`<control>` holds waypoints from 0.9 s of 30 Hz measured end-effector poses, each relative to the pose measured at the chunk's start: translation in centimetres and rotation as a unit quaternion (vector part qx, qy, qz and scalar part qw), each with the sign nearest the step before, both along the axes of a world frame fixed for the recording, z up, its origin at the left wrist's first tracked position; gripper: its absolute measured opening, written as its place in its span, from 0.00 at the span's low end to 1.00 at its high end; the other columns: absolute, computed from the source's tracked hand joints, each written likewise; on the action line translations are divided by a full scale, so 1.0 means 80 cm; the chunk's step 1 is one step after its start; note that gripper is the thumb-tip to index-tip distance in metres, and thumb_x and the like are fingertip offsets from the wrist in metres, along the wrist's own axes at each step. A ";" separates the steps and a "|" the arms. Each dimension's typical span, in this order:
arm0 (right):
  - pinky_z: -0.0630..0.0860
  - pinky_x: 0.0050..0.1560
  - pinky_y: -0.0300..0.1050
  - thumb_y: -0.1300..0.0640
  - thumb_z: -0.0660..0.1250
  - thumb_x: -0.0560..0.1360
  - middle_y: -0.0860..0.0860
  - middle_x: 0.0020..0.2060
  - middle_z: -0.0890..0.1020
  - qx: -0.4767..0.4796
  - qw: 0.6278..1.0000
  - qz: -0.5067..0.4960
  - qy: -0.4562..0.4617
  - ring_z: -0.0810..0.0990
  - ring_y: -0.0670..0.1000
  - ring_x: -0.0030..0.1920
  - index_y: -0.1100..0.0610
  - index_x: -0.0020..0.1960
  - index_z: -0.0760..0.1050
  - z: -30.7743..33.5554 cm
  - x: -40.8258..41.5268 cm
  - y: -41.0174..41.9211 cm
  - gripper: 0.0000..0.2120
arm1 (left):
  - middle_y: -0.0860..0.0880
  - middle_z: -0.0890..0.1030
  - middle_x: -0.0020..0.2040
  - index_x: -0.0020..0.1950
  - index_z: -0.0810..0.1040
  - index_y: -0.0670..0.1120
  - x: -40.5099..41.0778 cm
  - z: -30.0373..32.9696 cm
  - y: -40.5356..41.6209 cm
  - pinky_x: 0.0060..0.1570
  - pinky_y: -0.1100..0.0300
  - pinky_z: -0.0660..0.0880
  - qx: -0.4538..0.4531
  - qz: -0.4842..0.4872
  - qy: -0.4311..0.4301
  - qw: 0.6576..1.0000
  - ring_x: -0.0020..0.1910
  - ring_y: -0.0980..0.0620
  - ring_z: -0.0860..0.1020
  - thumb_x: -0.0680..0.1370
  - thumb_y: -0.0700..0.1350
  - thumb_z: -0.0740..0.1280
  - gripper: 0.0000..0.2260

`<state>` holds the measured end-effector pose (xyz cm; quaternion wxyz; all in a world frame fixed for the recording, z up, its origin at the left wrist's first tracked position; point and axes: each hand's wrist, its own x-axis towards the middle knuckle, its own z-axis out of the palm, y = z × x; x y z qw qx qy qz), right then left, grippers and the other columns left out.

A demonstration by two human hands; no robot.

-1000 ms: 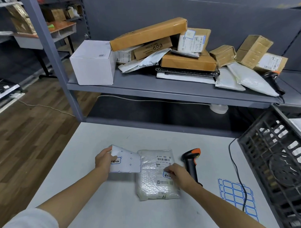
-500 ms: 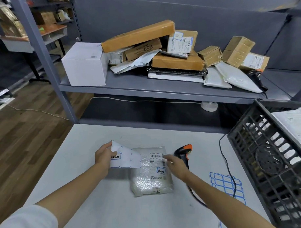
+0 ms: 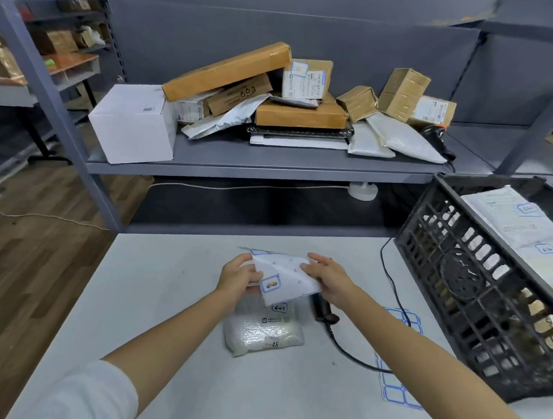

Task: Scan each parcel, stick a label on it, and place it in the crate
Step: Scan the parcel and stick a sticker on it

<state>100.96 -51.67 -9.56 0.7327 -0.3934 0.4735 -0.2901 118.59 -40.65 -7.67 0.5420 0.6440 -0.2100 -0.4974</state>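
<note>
Right hand point(image 3: 326, 275) left the bubble-wrap parcel point(image 3: 263, 332), now pinches the label sheet point(image 3: 287, 279) with left hand point(image 3: 238, 278). One scanner point(image 3: 324, 311). Crate point(image 3: 478, 283): two labelled mailers point(image 3: 517, 223).

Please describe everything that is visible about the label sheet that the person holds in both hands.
The label sheet is white backing paper, nearly used up: one blue-bordered label with dark handwriting remains near its left side, and small dots mark the bare part. It is bent and tilted, held above the table over the far end of the bubble-wrap parcel. The left hand grips its left edge, and the right hand pinches its right edge.
</note>
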 end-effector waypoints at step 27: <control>0.70 0.60 0.51 0.62 0.62 0.77 0.63 0.61 0.72 -0.102 0.710 -0.048 0.695 0.72 0.60 0.61 0.64 0.66 0.65 -0.108 -0.225 0.020 0.19 | 0.41 0.76 0.62 0.63 0.75 0.41 0.007 -0.096 0.040 0.58 0.57 0.70 0.148 0.073 -0.152 0.974 0.60 0.42 0.75 0.74 0.32 0.67 0.18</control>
